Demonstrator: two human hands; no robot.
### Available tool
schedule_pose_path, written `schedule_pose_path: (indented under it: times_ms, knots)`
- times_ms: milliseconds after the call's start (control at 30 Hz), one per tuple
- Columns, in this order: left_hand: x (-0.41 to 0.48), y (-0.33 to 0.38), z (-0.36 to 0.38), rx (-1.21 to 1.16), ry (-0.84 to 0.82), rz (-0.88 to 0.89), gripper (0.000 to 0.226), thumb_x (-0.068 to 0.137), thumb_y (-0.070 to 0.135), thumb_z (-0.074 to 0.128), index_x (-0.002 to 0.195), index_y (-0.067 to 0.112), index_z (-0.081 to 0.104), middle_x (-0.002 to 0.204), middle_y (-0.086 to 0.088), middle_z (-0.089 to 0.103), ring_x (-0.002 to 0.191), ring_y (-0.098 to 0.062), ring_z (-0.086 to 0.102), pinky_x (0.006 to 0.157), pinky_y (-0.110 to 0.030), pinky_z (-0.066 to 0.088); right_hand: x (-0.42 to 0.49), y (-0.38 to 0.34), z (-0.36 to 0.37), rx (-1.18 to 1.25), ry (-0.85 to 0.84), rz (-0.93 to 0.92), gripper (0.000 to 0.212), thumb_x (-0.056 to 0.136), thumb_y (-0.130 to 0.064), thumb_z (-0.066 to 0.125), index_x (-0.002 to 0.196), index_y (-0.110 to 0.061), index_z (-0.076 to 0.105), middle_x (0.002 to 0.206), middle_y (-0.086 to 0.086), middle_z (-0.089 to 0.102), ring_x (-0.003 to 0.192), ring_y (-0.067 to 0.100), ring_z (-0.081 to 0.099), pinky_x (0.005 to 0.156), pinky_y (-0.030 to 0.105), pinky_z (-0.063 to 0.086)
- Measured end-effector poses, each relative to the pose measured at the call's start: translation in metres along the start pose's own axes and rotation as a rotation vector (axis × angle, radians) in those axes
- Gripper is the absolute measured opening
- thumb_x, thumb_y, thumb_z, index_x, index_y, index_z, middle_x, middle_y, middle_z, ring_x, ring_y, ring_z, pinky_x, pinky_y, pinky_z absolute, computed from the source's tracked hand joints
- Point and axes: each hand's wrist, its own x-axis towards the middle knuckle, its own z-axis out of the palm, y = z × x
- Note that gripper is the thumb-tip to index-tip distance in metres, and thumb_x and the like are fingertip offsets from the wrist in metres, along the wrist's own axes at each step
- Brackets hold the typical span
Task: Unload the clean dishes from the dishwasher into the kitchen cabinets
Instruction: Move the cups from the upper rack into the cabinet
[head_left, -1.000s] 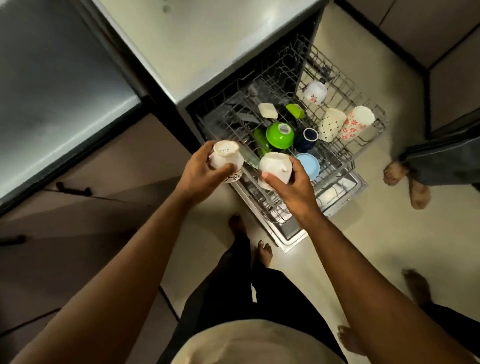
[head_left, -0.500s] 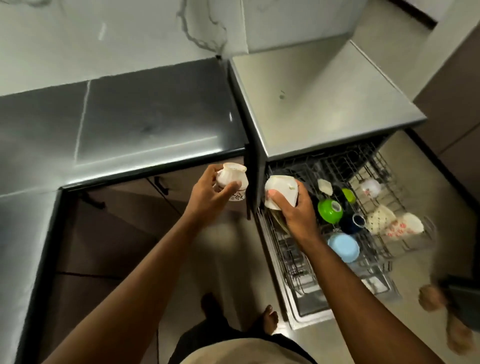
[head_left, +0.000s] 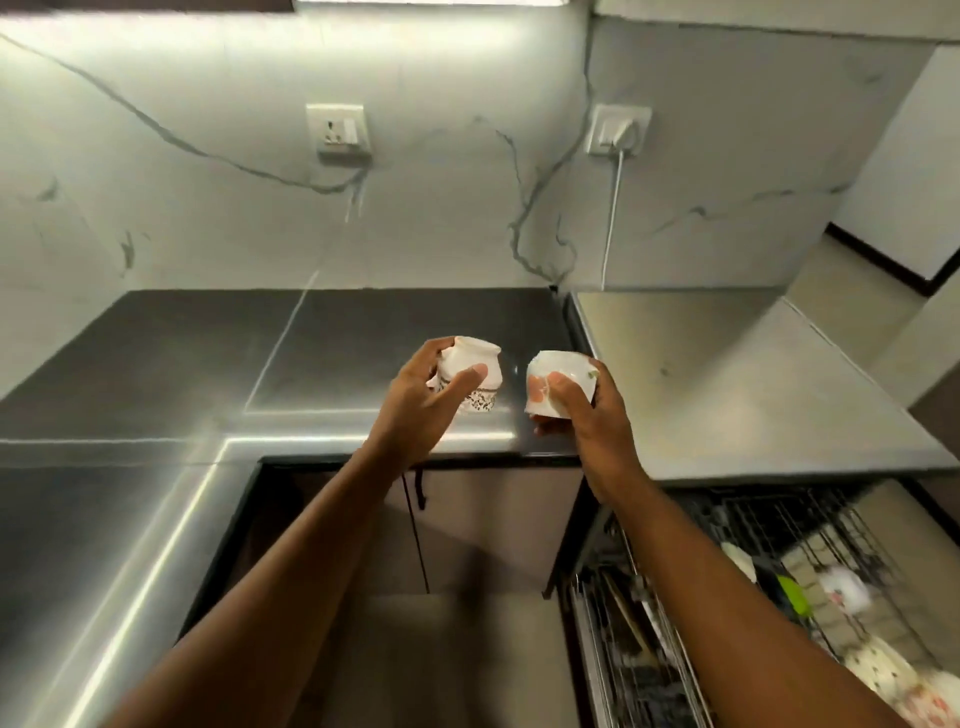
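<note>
My left hand (head_left: 423, 405) grips a small white cup with a dark pattern near its rim (head_left: 475, 371), held upside down over the dark countertop (head_left: 208, 358). My right hand (head_left: 584, 410) grips a white cup with an orange-pink print (head_left: 558, 374), also bottom up, just right of the first. The two cups are a little apart. The open dishwasher rack (head_left: 769, 582) lies at the lower right, blurred, with a green item (head_left: 795, 595) and several white patterned cups (head_left: 872, 675) in it.
A pale grey dishwasher top (head_left: 727, 384) adjoins the dark counter on the right. Brown lower cabinet doors (head_left: 467, 525) with a dark handle sit under the counter edge. On the marble wall are a socket (head_left: 338, 130) and a plugged-in white cable (head_left: 613, 208).
Both hands have lifted the two cups from beside the dishwasher rack up over the counter. The view has tilted up from the floor and rack to the wall.
</note>
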Motion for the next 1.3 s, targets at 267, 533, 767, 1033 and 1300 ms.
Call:
schedule_pose_path:
  times_ms: [267, 533, 767, 1033, 1300]
  knots:
    - [0.064, 0.054, -0.067, 0.024, 0.112, 0.164, 0.063, 0.074, 0.064, 0.070, 0.124, 0.026, 0.060, 0.109, 0.007, 0.070, 0.099, -0.009, 0.068, 0.087, -0.032, 0.056, 0.053, -0.069, 0.065, 0.021, -0.026, -0.154, 0.027, 0.092, -0.024, 0.062, 0.117, -0.022, 0.052, 0.104, 0.004, 0.063, 0.083, 0.019, 0.067, 0.062, 0.035, 0.058]
    - [0.131, 0.122, -0.097, 0.090, 0.141, 0.342, 0.074, 0.065, 0.070, 0.073, 0.129, 0.037, 0.055, 0.118, 0.015, 0.064, 0.106, -0.008, 0.063, 0.091, -0.036, 0.055, 0.120, -0.132, 0.092, -0.086, 0.001, -0.279, 0.066, 0.067, -0.054, 0.070, 0.124, -0.032, 0.045, 0.125, 0.006, 0.054, 0.103, 0.027, 0.063, 0.068, 0.036, 0.061]
    - [0.190, 0.171, -0.093, 0.217, 0.130, 0.429, 0.090, 0.064, 0.056, 0.073, 0.144, 0.030, 0.041, 0.123, 0.009, 0.050, 0.109, -0.014, 0.056, 0.090, -0.025, 0.049, 0.192, -0.191, 0.088, -0.116, -0.027, -0.508, 0.041, 0.086, -0.035, 0.064, 0.120, -0.034, 0.041, 0.117, -0.003, 0.054, 0.099, 0.017, 0.061, 0.069, 0.028, 0.060]
    - [0.265, 0.214, -0.075, 0.212, 0.272, 0.514, 0.070, 0.070, 0.056, 0.075, 0.129, 0.024, 0.058, 0.113, 0.011, 0.065, 0.101, -0.008, 0.063, 0.073, -0.009, 0.047, 0.282, -0.238, 0.066, -0.145, -0.002, -0.620, 0.056, 0.083, -0.041, 0.070, 0.130, -0.024, 0.044, 0.118, -0.001, 0.056, 0.102, 0.019, 0.061, 0.070, 0.032, 0.060]
    - [0.328, 0.232, -0.069, 0.367, 0.358, 0.507, 0.071, 0.066, 0.076, 0.062, 0.121, 0.032, 0.060, 0.099, 0.019, 0.065, 0.088, 0.000, 0.058, 0.099, -0.043, 0.047, 0.357, -0.268, 0.055, -0.230, 0.061, -0.625, 0.055, 0.079, -0.062, 0.066, 0.121, -0.033, 0.043, 0.109, -0.014, 0.057, 0.101, 0.013, 0.062, 0.082, 0.038, 0.058]
